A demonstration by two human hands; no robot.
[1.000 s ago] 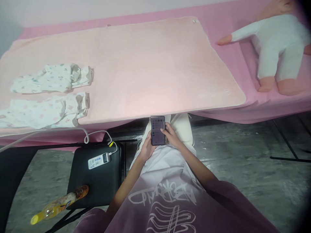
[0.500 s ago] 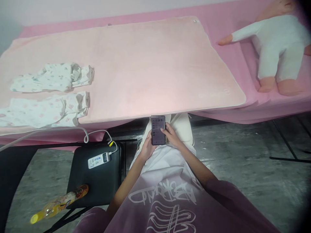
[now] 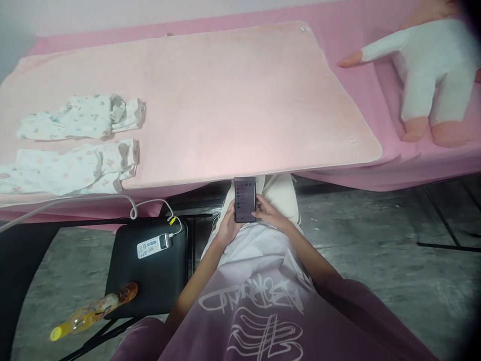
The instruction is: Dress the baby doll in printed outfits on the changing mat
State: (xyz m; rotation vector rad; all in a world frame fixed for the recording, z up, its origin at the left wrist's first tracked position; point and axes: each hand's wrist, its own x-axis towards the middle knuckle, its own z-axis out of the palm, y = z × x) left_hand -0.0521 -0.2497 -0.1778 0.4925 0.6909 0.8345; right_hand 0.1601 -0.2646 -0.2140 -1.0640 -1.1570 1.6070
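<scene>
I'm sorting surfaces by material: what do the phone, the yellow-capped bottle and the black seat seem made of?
Phone: probably glass-fronted, looking flat and smooth.
Bottle: likely clear, glossy plastic; yellow shows through.
Black seat: perhaps vinyl or leather, given its smooth, soft sheen.

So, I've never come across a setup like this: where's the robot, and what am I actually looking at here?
There is no robot: these are a person's own bare hands, seen by a camera worn on the head and looking forward and down. It is the only view. The left hand grips the left side of a phone; the right hand holds its right side, thumb over the screen's lower right corner.

Ahead is a surface under a pink cloth, with a paler blanket on top. Two patterned garments, one farther and one nearer, lie at left; a doll lies at right. The black seat bears a white device on a cable, and a yellow-capped bottle.
</scene>
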